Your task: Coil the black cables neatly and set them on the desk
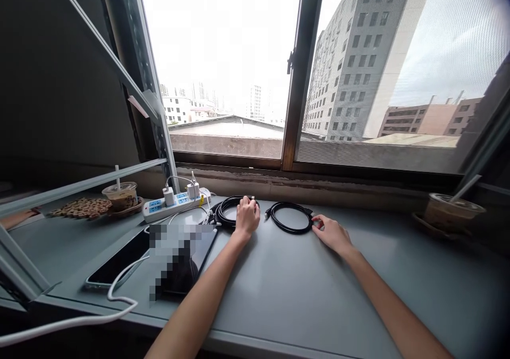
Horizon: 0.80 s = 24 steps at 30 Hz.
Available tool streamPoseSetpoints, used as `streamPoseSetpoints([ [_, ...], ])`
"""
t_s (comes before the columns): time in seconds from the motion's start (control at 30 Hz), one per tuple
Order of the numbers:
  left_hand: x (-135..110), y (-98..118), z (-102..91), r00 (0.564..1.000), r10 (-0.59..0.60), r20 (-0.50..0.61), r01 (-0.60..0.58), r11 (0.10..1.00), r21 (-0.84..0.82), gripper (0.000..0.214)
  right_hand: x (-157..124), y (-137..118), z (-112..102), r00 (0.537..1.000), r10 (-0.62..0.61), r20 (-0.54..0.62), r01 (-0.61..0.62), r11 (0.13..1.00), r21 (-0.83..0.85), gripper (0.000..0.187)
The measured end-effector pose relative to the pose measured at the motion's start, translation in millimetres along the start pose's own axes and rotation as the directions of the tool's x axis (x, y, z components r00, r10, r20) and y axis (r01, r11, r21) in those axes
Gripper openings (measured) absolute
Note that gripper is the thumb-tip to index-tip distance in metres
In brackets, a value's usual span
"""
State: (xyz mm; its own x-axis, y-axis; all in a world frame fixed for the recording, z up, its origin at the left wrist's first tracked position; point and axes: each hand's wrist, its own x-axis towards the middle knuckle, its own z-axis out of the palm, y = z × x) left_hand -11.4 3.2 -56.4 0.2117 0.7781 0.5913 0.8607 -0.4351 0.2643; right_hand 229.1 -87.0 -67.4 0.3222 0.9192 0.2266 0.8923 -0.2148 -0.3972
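Two coiled black cables lie on the grey table (303,295) near the window. My left hand (247,216) rests on the left coil (226,211), its fingers curled over the cable near a white plug end. My right hand (332,234) lies flat beside the right coil (290,216), its fingertips touching the coil's right edge.
A white power strip (169,206) with chargers sits left of the coils, a white cord (119,295) trailing off it. A tablet (119,261) lies at front left. Iced drinks stand at far left (120,195) and far right (452,210). The window sill runs behind.
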Motion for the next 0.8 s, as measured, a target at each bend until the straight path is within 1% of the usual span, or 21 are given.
streamPoseSetpoints([
  [0.17,-5.0,2.0,-6.1,0.989,0.149,-0.014,-0.149,0.989,-0.018,0.038,-5.9,-3.7,1.0,0.999,0.052,-0.005,-0.052,0.999,0.000,0.026],
  [0.23,-5.6,3.6,-8.3,0.985,0.170,-0.016,-0.170,0.985,-0.023,0.045,-7.2,-4.1,1.8,0.998,0.065,0.001,-0.065,0.998,-0.003,0.025],
  [0.33,-5.7,6.3,-9.8,0.986,0.166,-0.009,-0.166,0.986,-0.016,0.050,-7.9,-4.1,2.8,0.997,0.071,0.008,-0.071,0.997,-0.014,0.024],
  [0.43,-6.0,7.2,-8.7,0.993,0.120,0.001,-0.120,0.992,0.021,0.039,-8.7,-5.2,3.0,0.997,0.075,0.011,-0.074,0.997,-0.033,0.025],
  [0.5,-6.4,5.4,-7.0,0.999,0.044,0.000,-0.044,0.997,0.067,0.027,-9.7,-7.1,2.8,0.997,0.079,0.014,-0.078,0.996,-0.044,0.026],
  [0.53,-6.7,3.7,-6.0,1.000,-0.004,-0.001,0.004,0.996,0.091,0.026,-10.3,-8.2,2.7,0.997,0.081,0.016,-0.080,0.996,-0.048,0.026],
  [0.63,-7.1,-2.7,-3.6,0.991,-0.129,0.022,0.125,0.982,0.145,0.040,-11.9,-11.2,2.1,0.996,0.086,0.022,-0.085,0.995,-0.055,0.027],
  [0.7,-6.9,-6.2,-3.0,0.986,-0.158,0.060,0.147,0.976,0.160,0.042,-12.7,-12.7,1.8,0.996,0.085,0.024,-0.084,0.995,-0.054,0.027],
  [0.8,-5.7,-8.4,-4.0,0.983,-0.157,0.093,0.140,0.976,0.167,0.038,-13.4,-13.9,1.2,0.997,0.080,0.020,-0.079,0.995,-0.056,0.027],
])
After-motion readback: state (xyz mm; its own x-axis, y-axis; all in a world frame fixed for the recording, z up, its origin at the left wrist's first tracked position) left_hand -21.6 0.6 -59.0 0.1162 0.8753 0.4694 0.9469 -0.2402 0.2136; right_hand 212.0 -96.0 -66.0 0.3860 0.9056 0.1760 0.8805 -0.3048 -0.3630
